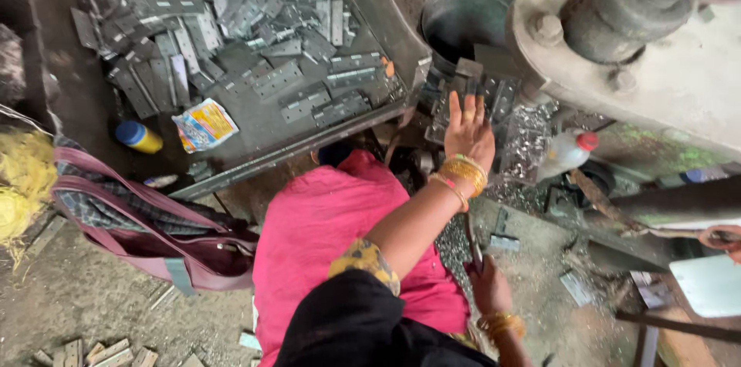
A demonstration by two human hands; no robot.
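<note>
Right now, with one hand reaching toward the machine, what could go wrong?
The left hand lies on metal hinge plates close beside the heavy machine; the fingers could get pinched or cut. Metal shavings nearby may nick skin. The plastic bottle beside them could get knocked over.

Two hands of the person show: the left hand (468, 134) and the right hand (489, 287). A third hand (722, 238), another person's, shows at the right edge. One tray (266, 152) holds a heap of grey hinges (231, 27), too many to count. There is one packet (203, 125), one blue-capped bottle (139, 136), one red-capped bottle (567, 152), one bucket (463, 16) and one bag (154, 236).
</note>
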